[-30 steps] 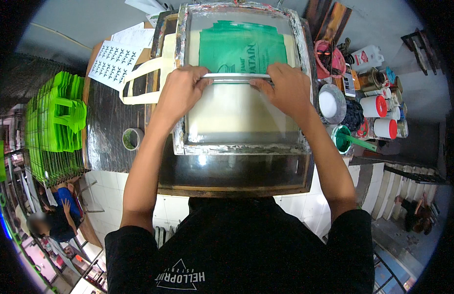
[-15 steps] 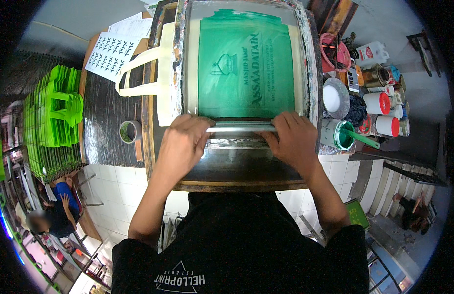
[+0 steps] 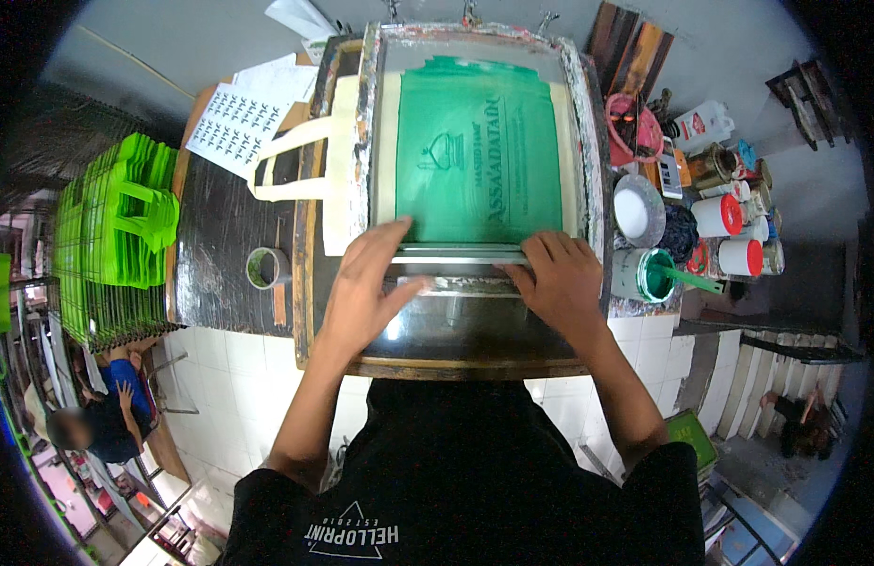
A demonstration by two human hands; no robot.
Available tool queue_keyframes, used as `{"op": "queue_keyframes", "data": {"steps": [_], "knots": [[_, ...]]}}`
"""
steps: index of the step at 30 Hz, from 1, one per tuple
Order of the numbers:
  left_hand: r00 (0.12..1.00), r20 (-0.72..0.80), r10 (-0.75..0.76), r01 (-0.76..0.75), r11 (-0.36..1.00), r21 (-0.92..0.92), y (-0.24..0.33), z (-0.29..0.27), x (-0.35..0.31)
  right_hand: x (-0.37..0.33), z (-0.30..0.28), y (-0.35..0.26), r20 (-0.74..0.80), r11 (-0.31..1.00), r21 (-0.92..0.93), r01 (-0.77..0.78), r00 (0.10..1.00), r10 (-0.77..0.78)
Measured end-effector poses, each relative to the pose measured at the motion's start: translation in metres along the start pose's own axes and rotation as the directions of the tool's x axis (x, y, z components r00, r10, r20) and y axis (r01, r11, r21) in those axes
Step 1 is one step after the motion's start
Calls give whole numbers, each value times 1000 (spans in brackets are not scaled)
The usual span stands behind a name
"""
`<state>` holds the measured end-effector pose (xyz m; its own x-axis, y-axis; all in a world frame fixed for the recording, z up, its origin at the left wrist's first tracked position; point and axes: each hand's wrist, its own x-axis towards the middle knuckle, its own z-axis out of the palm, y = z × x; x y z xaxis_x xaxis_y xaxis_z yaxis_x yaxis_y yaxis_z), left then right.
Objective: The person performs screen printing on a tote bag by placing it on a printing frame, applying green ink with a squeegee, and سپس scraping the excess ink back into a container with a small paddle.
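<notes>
Beside a grey wall (image 3: 201, 38), the worktable (image 3: 456, 330) shows dark and glossy. I see the squeegee (image 3: 461, 255) lying across the near end of the screen (image 3: 591, 151), just below the green ink (image 3: 437, 208). My right hand (image 3: 562, 278) pinches its right end; my left hand (image 3: 371, 283) is spread loosely at the other, thumb clear. A pale bag (image 3: 340, 231) lies under the screen; a tub (image 3: 628, 275) stands to the right. I judge this the near end of an inking stroke; another would call for a firm left grip.
</notes>
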<state>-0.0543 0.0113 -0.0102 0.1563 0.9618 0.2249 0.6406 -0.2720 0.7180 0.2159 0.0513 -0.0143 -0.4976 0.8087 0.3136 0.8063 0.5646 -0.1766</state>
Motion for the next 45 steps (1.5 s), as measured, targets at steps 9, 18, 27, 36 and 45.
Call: {"op": "queue_keyframes", "data": {"steps": [9,18,27,36,45], "knots": [[976,-201,84,-13,942,334,-48,15,-47,-11,-3,0,-49,998,62,19,999,-16],[788,-569,235,-157,970,184,-3,-30,2,32,-82,0,-449,985,-103,136,878,-168],[766,-639,-75,6,994,-109,30,-67,47,148,-195,1,-413,992,13,-124,903,118],[784,-459,-417,518,848,113,-25,11,-39,217,-239,15,-499,990,-30,-141,860,107],[738,-481,-473,626,745,229,-37,16,-19,254,-255,43,-484,994,-28,-103,872,76]]}}
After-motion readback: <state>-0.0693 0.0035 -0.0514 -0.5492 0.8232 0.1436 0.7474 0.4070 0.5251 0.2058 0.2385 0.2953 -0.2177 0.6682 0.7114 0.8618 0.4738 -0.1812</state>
